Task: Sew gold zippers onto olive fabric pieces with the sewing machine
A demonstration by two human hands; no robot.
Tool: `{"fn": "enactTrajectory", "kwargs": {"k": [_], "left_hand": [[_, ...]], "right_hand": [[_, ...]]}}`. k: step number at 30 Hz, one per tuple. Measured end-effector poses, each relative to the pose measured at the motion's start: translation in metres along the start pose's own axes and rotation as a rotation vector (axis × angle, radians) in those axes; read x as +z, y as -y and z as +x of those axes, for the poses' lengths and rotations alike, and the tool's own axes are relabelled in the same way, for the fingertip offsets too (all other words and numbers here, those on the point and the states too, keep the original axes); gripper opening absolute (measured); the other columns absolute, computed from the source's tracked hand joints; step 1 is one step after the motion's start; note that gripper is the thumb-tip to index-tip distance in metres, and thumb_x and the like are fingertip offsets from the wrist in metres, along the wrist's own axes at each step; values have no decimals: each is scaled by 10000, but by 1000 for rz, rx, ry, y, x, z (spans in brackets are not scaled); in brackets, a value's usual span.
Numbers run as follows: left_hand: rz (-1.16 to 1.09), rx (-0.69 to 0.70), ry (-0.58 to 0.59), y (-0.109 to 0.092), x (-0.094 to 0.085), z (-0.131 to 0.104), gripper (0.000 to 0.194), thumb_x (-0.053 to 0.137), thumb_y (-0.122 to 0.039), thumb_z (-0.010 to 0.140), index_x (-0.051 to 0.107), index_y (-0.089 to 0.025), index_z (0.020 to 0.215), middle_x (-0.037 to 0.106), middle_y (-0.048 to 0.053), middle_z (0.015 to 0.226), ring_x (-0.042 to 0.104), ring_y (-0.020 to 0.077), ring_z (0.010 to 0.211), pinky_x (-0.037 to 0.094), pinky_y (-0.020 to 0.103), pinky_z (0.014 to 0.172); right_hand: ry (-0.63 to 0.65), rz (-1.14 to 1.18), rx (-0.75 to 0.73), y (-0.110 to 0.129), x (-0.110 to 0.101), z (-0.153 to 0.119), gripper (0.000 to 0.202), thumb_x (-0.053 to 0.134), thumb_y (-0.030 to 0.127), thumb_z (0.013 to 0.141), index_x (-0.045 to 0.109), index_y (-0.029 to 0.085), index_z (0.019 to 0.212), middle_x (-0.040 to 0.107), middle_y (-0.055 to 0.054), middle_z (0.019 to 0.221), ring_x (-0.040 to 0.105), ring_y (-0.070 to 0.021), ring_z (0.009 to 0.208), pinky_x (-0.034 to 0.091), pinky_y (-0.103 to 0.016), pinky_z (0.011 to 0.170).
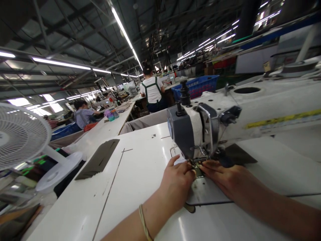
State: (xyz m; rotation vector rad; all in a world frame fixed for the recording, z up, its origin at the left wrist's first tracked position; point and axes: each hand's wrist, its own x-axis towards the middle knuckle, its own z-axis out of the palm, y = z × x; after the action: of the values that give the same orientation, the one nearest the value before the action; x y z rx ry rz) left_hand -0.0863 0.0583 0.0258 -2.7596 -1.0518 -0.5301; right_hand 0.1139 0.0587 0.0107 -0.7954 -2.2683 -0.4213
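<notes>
A white and grey sewing machine point(184, 129) stands in front of me, and both hands meet at its needle area. My left hand point(177, 180) is closed, with curled fingers on the left of the presser foot and the thumb side raised. From the right, my right hand point(230, 177) comes in with its fingers pressed together, tips close to the left fingertips. Whatever the fingertips hold is small, dark and mostly hidden. Just behind the right hand a dark olive fabric piece point(240, 154) lies on the machine bed. The metal needle plate point(208, 192) shows beneath the hands.
Dark olive cut pieces point(99, 159) lie on the white table point(135, 180) at left. A white fan point(22, 137) stands beyond the table's left edge. Further off are a blue crate point(200, 85), colored bottles point(110, 115) and people seated at other machines.
</notes>
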Motion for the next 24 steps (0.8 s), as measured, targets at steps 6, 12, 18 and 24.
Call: {"fn": "enactTrajectory", "kwargs": {"k": [6,12,18,24], "left_hand": [[29,-17,-5,-2,1,2,115,519,-131,884,627,-171,883,671,29,910,646,156,845,357,403,1053],[3,-59,-50,2,9,1,49,590,-150,858,629,-178,851,683,26,927,655,165,886,389,399,1027],[-11,-27,-83,-12,-9,-5,42,583,-180,863,621,-178,878,676,47,946,648,175,879,433,413,977],[-147,266,-3,-65,-12,-13,406,479,-286,935,437,-102,1295,563,143,1289,485,234,1239,370,407,1073]], "right_hand": [[43,-1,56,-1,5,-4,338,331,51,893,649,156,932,709,-79,878,679,-152,721,544,-223,577],[30,-2,101,-6,9,-6,287,369,102,904,645,173,935,696,-70,856,663,-158,722,544,-249,639],[29,-329,112,-32,-23,-25,206,449,245,867,619,137,822,656,-144,830,644,-280,757,530,-419,625],[19,97,181,42,-58,-65,237,361,133,852,568,222,779,640,-1,653,624,-125,528,484,-182,474]]}}
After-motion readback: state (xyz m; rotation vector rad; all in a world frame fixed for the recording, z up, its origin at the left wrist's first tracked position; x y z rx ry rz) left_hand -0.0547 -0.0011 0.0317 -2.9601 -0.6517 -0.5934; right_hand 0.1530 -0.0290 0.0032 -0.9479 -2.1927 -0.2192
